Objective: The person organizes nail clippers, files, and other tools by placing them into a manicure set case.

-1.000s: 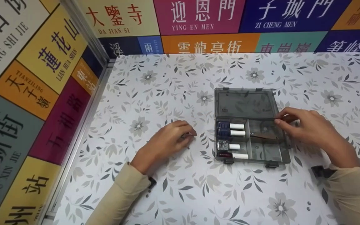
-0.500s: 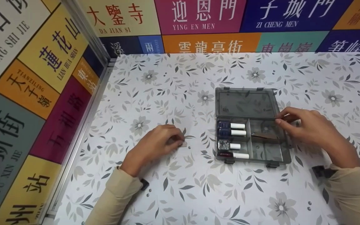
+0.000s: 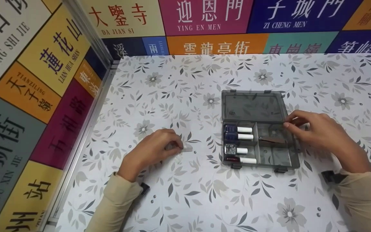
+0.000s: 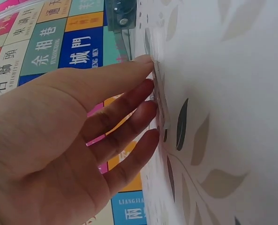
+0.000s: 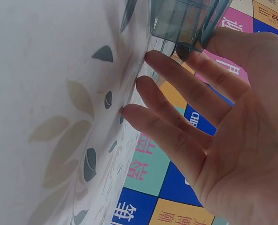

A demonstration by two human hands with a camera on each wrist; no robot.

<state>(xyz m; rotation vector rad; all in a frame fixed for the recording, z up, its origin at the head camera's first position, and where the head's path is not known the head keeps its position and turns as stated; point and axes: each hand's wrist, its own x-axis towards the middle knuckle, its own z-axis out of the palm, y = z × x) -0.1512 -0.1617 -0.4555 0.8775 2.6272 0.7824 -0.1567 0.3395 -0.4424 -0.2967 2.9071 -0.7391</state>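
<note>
On the table stands an open grey see-through plastic case (image 3: 296, 161), its lid (image 3: 253, 106) tipped back. Nail polish bottles with white caps lie in its left compartments: two dark blue (image 3: 231, 132), one glittery (image 3: 230, 149) and one dark red (image 3: 232, 159). A slim brown piece (image 3: 272, 140) with a metal end lies on the right side. My right hand (image 3: 320, 132) pinches the case's right edge near the hinge with thumb and index finger. To the left, my left hand (image 3: 151, 148) pinches a thin clear plastic piece (image 4: 161, 93) low at the tabletop.
A white floral cloth (image 3: 204, 199) covers the table. Panels of coloured squares with lettering rise along the back (image 3: 204, 16) and the left side (image 3: 27, 96). A metal frame edge (image 3: 76, 141) runs down the table's left side.
My left hand has moved left and slightly toward me, and the clear piece now shows beside its fingertips. The right hand and the case have stayed in place.
</note>
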